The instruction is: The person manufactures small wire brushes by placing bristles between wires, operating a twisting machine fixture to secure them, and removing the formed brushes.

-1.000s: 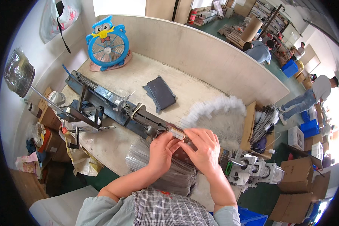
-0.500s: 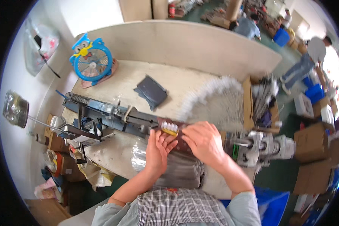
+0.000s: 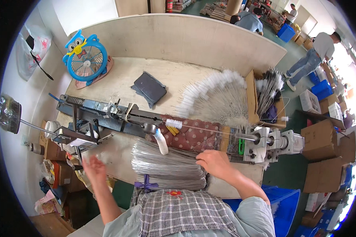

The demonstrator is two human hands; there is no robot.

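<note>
My left hand, smeared by motion, is at the lower left beside the black metal lever frame. My right hand is over the right end of a thick bundle of thin metal wires; its fingers are bent together, and whatever they may hold is hidden. Above it, a thin brush with white bristles lies level across a dotted brown cloth. The brush's wire stem runs right to the metal spindle. A white-wrapped handle slants down over the bundle's top edge.
Finished-looking white-tipped wire brushes fan out behind the cloth, next to a cardboard box of more wires. A dark flat pad and a blue fan stand farther left. A blue bin is at lower right.
My hands have parted from the middle of the bench. The left has swung to the lower left; the right has lowered to the wire bundle. The white-bristled brush now lies free of both hands.
</note>
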